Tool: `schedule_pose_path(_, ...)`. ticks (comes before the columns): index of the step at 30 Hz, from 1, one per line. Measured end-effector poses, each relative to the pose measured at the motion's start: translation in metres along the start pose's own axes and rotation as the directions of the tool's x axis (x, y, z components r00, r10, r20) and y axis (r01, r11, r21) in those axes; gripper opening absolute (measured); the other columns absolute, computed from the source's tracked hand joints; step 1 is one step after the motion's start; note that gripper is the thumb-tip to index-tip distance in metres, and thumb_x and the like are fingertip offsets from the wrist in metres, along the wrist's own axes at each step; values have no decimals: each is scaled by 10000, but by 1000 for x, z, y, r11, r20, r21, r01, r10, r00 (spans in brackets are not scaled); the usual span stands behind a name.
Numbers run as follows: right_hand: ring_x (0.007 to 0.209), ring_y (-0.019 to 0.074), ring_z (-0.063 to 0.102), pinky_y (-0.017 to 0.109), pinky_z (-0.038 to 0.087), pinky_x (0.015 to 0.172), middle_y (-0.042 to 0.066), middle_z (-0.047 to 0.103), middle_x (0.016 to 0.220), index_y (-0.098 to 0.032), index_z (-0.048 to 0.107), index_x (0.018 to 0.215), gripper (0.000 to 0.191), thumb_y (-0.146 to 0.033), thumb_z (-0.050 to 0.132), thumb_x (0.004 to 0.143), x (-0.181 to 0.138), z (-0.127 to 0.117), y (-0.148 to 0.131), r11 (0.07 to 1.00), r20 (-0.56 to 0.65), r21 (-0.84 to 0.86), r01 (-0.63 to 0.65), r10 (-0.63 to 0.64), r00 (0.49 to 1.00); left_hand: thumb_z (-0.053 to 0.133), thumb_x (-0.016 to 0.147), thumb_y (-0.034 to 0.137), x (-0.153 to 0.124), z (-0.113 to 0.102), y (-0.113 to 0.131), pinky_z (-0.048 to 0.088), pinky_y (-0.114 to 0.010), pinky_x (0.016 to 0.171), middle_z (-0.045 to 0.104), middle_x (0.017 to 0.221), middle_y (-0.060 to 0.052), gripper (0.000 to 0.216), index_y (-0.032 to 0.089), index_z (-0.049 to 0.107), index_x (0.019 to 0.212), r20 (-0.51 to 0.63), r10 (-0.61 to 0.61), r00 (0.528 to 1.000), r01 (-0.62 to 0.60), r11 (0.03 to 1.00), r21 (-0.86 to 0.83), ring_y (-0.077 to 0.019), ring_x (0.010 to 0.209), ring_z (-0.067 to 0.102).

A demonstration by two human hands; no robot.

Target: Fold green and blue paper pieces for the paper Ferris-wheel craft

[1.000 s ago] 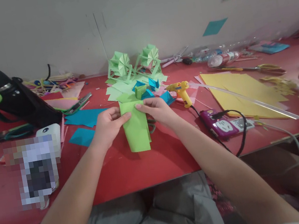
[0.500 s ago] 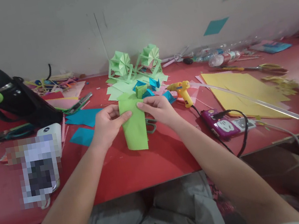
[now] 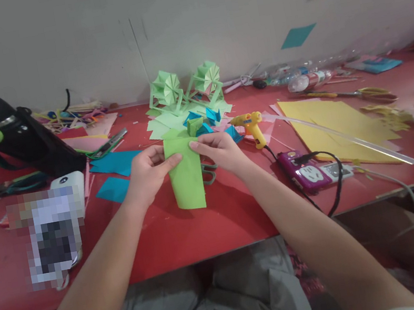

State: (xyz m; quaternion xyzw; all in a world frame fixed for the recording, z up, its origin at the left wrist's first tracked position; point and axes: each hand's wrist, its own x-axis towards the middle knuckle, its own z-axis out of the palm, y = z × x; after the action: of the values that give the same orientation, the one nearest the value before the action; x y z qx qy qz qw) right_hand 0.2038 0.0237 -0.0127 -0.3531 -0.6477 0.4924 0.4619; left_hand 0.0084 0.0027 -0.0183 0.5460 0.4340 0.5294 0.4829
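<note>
from here i see left hand [image 3: 148,174] and right hand [image 3: 223,154] each pinching the green paper [image 3: 187,182] near its top, over the desk [image 3: 159,246]. step in hand, as i judge it: aligning or folding. any crease would call for even edges, steady hold.

Green paper strip [image 3: 189,187] pinched between both hands over a red table [image 3: 212,231].
Left hand [image 3: 149,176] grips the strip's left edge, right hand [image 3: 221,153] its upper right, thumbs on the near face; handle loops [image 3: 209,178] show just beside the strip, under the right hand; two folded pale-green paper models [image 3: 166,88] stand behind, near the wall; a yellow glue gun [image 3: 254,129] lies right of the hands, a purple power strip [image 3: 306,172] nearer the table edge, a clear ruler [image 3: 365,144] across yellow sheets [image 3: 329,120].
</note>
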Motion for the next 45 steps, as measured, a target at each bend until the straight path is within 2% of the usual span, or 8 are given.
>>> schedule_pose_path(8,512,67,357,237,274,471,-44,423,546,-168,524,591,481,-566,705,791,-2,0,-4,1000,8,17,-7,7,1000,865,677,375,0,2,4,561,-287,722,745,843,-54,325,160,725,877,12,-24,1000,24,999,-34,-190,786,690)
schedule_pose_path(11,501,77,403,240,312,470,-31,478,535,-159,586,614,469,-581,710,778,-2,1,-4,1000,41,-12,-1,2,999,822,722,431,1,2,4,534,-263,657,703,743,-28,297,164,705,781,-52,-14,999,12,1000,-24,-153,687,644)
schedule_pose_path(16,488,88,438,241,330,455,-9,536,531,-156,605,609,495,-614,697,774,-1,1,-2,996,16,-86,31,-30,999,773,764,461,3,0,4,480,-255,560,609,609,-1,348,169,638,630,-142,73,987,-59,993,105,-127,566,555)
schedule_pose_path(24,520,101,476,244,383,494,-8,538,547,-170,577,598,505,-628,673,789,-2,5,2,996,33,-83,32,-29,999,726,815,425,4,-3,3,433,-237,543,610,629,8,302,179,671,648,-179,220,959,-177,958,228,-122,586,541)
schedule_pose_path(30,538,87,319,256,257,485,-32,373,540,-179,483,556,524,-601,643,823,0,5,7,980,-107,-175,90,-110,988,768,743,544,5,0,-1,497,-286,596,652,658,-21,381,181,671,674,6,-38,999,38,998,54,-172,630,612)
schedule_pose_path(35,547,96,326,261,284,493,-27,368,573,-188,489,591,510,-623,633,814,3,4,9,983,-194,-154,96,-125,973,745,763,558,4,3,-3,463,-269,529,643,626,-28,407,172,685,650,-79,-76,994,84,990,114,-153,563,575)
schedule_pose_path(40,546,99,322,268,287,506,-29,353,557,-192,461,567,498,-576,624,839,4,2,9,957,-294,-240,161,-230,928,834,694,470,5,4,-5,499,-254,638,674,703,-17,319,179,705,715,45,-87,995,87,996,7,-152,660,607)
schedule_pose_path(45,565,105,350,268,307,520,-25,365,583,-193,467,587,463,-537,631,850,6,0,13,965,-329,-200,171,-230,916,784,736,532,6,2,-10,418,-236,532,665,675,-22,383,164,692,686,-20,-92,996,94,987,132,-132,588,551)
